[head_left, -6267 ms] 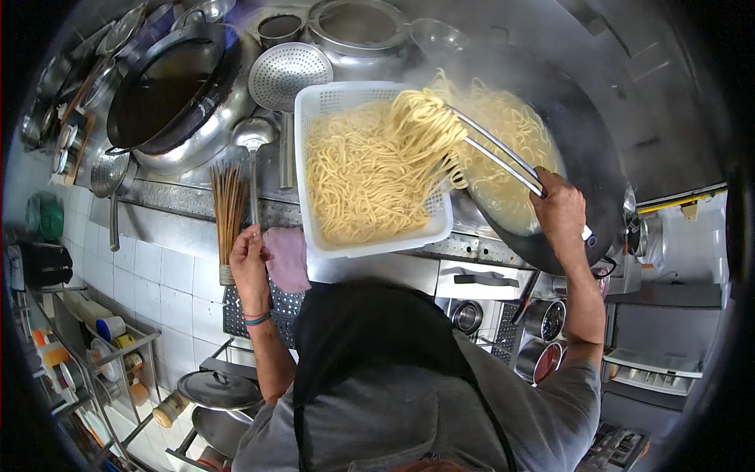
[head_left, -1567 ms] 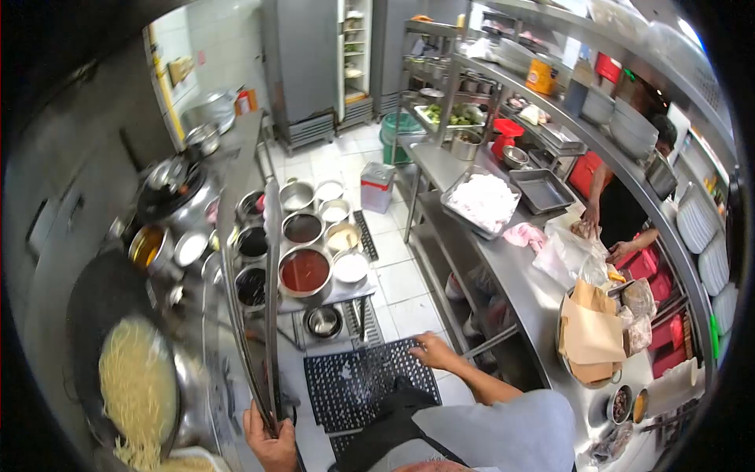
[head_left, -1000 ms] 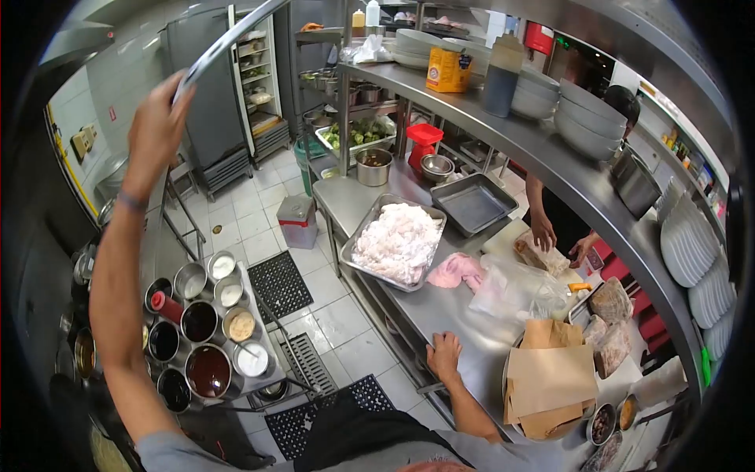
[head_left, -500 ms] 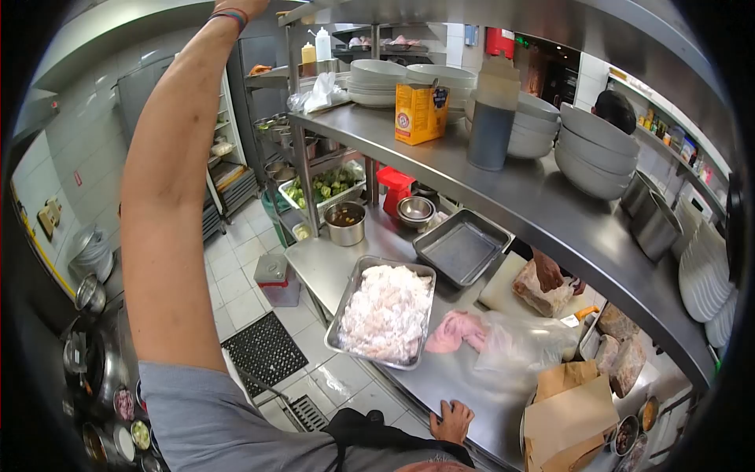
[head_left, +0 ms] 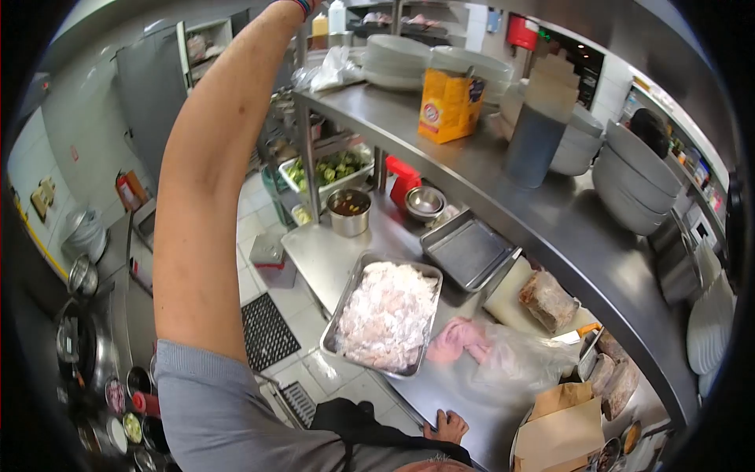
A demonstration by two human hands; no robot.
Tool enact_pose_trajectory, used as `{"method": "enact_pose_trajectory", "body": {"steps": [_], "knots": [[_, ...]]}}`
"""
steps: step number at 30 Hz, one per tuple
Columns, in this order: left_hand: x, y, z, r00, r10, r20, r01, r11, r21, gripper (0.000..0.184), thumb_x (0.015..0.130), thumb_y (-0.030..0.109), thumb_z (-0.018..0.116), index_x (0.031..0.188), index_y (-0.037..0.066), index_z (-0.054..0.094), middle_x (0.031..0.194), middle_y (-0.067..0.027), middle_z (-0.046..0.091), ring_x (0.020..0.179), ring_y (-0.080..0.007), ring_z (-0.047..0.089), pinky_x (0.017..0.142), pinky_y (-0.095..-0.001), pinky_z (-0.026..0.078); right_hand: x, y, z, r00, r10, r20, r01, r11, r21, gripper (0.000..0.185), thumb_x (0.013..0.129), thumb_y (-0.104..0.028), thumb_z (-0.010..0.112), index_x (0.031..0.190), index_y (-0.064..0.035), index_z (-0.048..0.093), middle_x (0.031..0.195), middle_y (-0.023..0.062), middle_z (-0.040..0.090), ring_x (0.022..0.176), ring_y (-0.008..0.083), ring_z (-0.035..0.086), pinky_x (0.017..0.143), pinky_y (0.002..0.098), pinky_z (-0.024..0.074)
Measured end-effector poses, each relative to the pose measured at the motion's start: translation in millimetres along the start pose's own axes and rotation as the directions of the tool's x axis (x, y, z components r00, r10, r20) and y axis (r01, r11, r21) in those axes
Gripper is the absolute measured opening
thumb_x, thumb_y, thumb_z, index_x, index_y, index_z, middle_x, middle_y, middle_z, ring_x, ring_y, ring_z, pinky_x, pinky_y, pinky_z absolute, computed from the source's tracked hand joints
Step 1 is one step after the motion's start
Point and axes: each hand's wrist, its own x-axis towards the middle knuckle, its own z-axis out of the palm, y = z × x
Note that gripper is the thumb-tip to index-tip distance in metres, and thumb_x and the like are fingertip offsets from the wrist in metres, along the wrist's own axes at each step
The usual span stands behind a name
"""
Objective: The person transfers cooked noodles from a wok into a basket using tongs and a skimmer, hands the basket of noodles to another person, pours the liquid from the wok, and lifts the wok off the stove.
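My left arm (head_left: pixel 200 204) is raised high on the left. A colored band circles its wrist, and the hand is cut off by the top edge. Low in the view, my right hand (head_left: pixel 448 427) rests on the front edge of the steel table (head_left: pixel 487 401), fingers bent and apart, holding nothing. Up and left of it stands a metal tray (head_left: pixel 333 346) heaped with pale, flour-dusted pieces (head_left: pixel 387 315). A pink cloth (head_left: pixel 460 340) and a clear plastic bag (head_left: pixel 523 358) lie between the tray and a brown paper bag (head_left: pixel 560 429).
Behind the tray are an empty baking pan (head_left: pixel 469 250), a steel pot (head_left: pixel 348 214) and metal bowls (head_left: pixel 425 203). A meat block (head_left: pixel 548 301) sits on a cutting board (head_left: pixel 507 297) beside an orange-handled knife (head_left: pixel 586 330). The shelf (head_left: pixel 503 185) above holds bowls (head_left: pixel 637 177), an orange box (head_left: pixel 448 106) and a dark-filled container (head_left: pixel 540 126).
The camera view has shifted and tilted. My raised left hand has slipped out past the top edge. Another person's hands, earlier on the meat block, no longer show. My right hand stays at the table edge.
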Motion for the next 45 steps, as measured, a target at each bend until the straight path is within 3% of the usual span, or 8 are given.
{"method": "enact_pose_trajectory", "body": {"steps": [9, 10, 14, 22, 33, 38, 41, 45], "knots": [[-184, 168, -298, 0.895, -0.249, 0.371, 0.425, 0.728, -0.538, 0.041, 0.081, 0.007, 0.062, 0.121, 0.000, 0.059, 0.118, -0.0234, 0.058, 0.111, -0.0422, 0.054, 0.098, -0.0505, 0.040, -13, 11, -1, 0.971, -0.232, 0.052, 0.232, 0.973, 0.016, 0.060, 0.074, -0.019, 0.074, 0.130, -0.0044, 0.055, 0.124, 0.0250, 0.051, 0.121, 0.0405, 0.047, 0.102, 0.0568, 0.0320], [-206, 195, -354, 0.701, -0.342, 0.625, 0.712, 0.371, -0.596, 0.044, 0.080, 0.000, 0.062, 0.123, -0.001, 0.058, 0.121, -0.0219, 0.057, 0.113, -0.0416, 0.054, 0.101, -0.0486, 0.041, -12, 10, -5, 0.957, -0.276, 0.085, 0.274, 0.961, 0.035, 0.062, 0.076, -0.019, 0.073, 0.133, -0.0053, 0.053, 0.128, 0.0258, 0.050, 0.122, 0.0404, 0.046, 0.102, 0.0561, 0.0318], [-286, 282, -558, 0.007, -0.374, 0.927, 0.994, 0.100, 0.034, 0.038, 0.092, 0.003, 0.060, 0.130, 0.000, 0.057, 0.114, -0.0156, 0.065, 0.103, -0.0269, 0.064, 0.092, -0.0359, 0.050, -17, 20, -3, 0.943, -0.321, 0.090, 0.325, 0.945, -0.028, 0.057, 0.083, -0.022, 0.069, 0.136, -0.0080, 0.052, 0.136, 0.0211, 0.050, 0.125, 0.0371, 0.047, 0.104, 0.0523, 0.0314], [-283, 367, -870, -0.590, -0.447, 0.673, 0.771, -0.065, 0.633, 0.035, 0.092, 0.009, 0.059, 0.126, -0.001, 0.061, 0.119, -0.0189, 0.067, 0.114, -0.0299, 0.064, 0.097, -0.0387, 0.050, -17, 24, 11, 0.952, -0.292, 0.095, 0.305, 0.934, -0.186, 0.058, 0.086, -0.031, 0.066, 0.140, -0.0161, 0.049, 0.138, 0.0111, 0.049, 0.124, 0.0326, 0.049, 0.098, 0.0505, 0.0365], [-226, 407, -1087, -0.446, -0.886, 0.128, 0.643, -0.218, 0.734, 0.030, 0.092, 0.010, 0.058, 0.120, 0.001, 0.064, 0.107, -0.0169, 0.065, 0.103, -0.0347, 0.062, 0.091, -0.0426, 0.050, -59, -95, 21, 0.784, -0.588, 0.202, 0.607, 0.794, -0.045, 0.059, 0.089, -0.038, 0.065, 0.143, -0.0204, 0.049, 0.134, 0.0151, 0.049, 0.119, 0.0402, 0.051, 0.086, 0.0605, 0.0443], [-155, 441, -1266, -0.013, -0.753, -0.658, 0.425, -0.600, 0.678, 0.019, 0.080, 0.002, 0.059, 0.097, 0.002, 0.067, 0.096, -0.0168, 0.066, 0.097, -0.0369, 0.062, 0.089, -0.0442, 0.050, -201, -208, 34, 0.237, -0.949, 0.206, 0.865, 0.303, 0.401, 0.046, 0.085, -0.012, 0.069, 0.129, -0.0019, 0.059, 0.123, 0.0248, 0.054, 0.117, 0.0428, 0.050, 0.100, 0.0514, 0.0407], [-102, 485, -1398, 0.464, -0.514, -0.721, 0.073, -0.789, 0.610, 0.011, 0.074, -0.002, 0.061, 0.085, -0.001, 0.061, 0.092, -0.0211, 0.061, 0.091, -0.0404, 0.058, 0.082, -0.0474, 0.046, -325, -256, 33, -0.054, -0.983, 0.176, 0.627, 0.104, 0.772, 0.038, 0.086, -0.001, 0.065, 0.123, 0.0034, 0.059, 0.120, 0.0253, 0.053, 0.115, 0.0407, 0.050, 0.100, 0.0468, 0.0414], [-112, 585, -1518, 0.418, -0.018, -0.908, 0.116, -0.991, 0.073, 0.043, 0.082, 0.026, 0.070, 0.103, -0.006, 0.050, 0.103, -0.0319, 0.058, 0.099, -0.0488, 0.057, 0.091, -0.0528, 0.046, -466, -289, -47, -0.465, -0.884, 0.041, 0.412, -0.175, 0.894, 0.031, 0.084, -0.003, 0.067, 0.115, -0.0010, 0.062, 0.113, 0.0224, 0.054, 0.105, 0.0388, 0.054, 0.088, 0.0436, 0.0472]]}}
